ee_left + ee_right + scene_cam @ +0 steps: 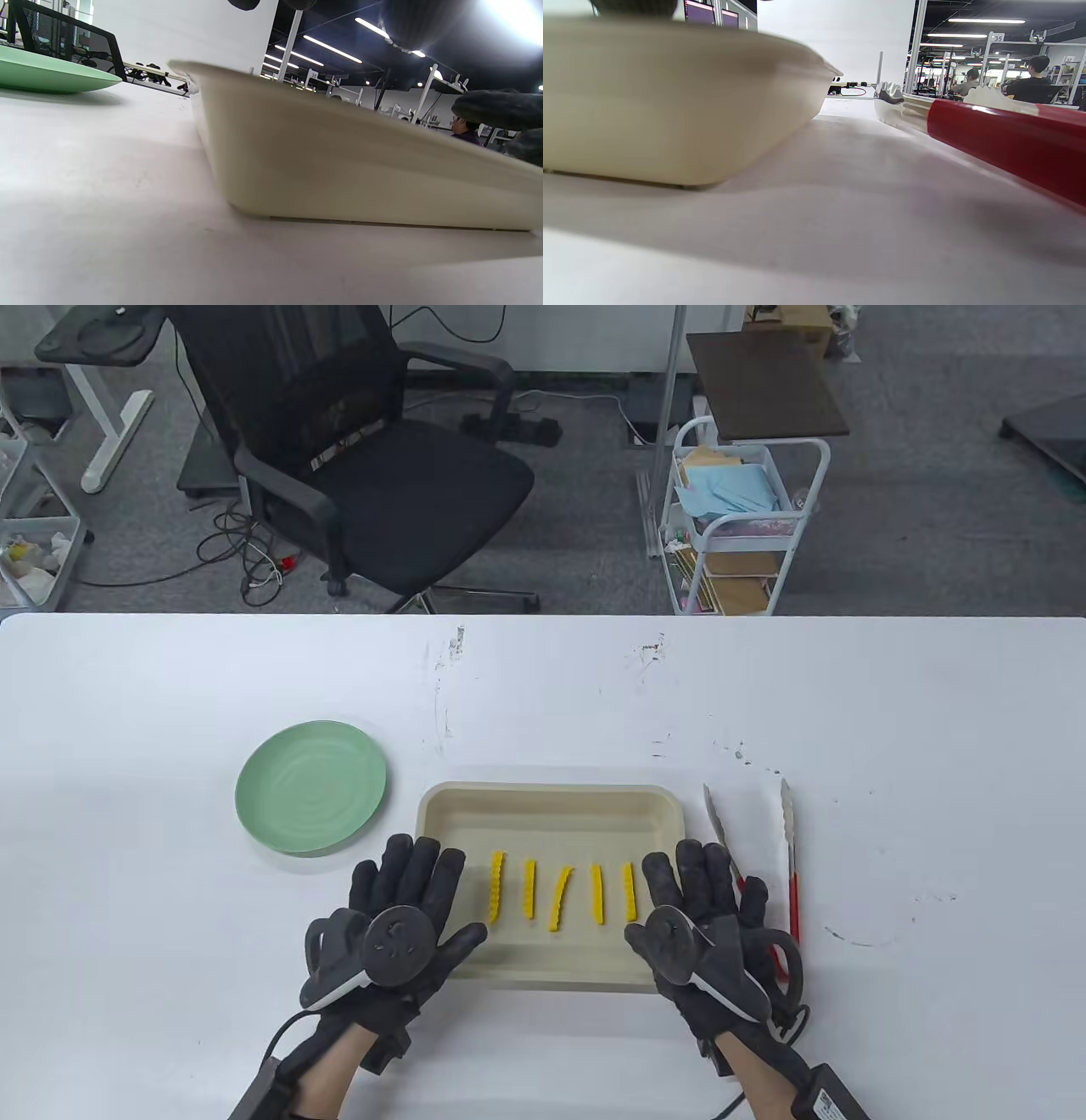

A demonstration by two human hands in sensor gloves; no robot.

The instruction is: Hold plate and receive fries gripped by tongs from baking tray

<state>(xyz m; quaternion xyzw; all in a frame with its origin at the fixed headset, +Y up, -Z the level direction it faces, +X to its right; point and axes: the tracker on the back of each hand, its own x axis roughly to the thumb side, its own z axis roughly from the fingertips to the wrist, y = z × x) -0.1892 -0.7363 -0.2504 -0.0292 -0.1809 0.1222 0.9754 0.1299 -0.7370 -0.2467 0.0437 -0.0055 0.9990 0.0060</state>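
A green plate (pixel 311 786) lies on the white table, left of a beige baking tray (pixel 543 795). Several yellow crinkle fries (pixel 560 897) lie in a row in the tray. Metal tongs with red handles (pixel 792 865) lie right of the tray. My left hand (pixel 413 891) lies flat and spread over the tray's left rim, holding nothing. My right hand (pixel 704 891) lies flat over the tray's right rim and the tongs' left arm. The left wrist view shows the plate (pixel 51 76) and the tray wall (pixel 339 169). The right wrist view shows the tray (pixel 670 106) and the tongs (pixel 1001 135).
A black office chair (pixel 356 466) and a white cart (pixel 738 526) stand beyond the table's far edge. The table's (pixel 891 729) bare surface reaches to the back and to both sides.
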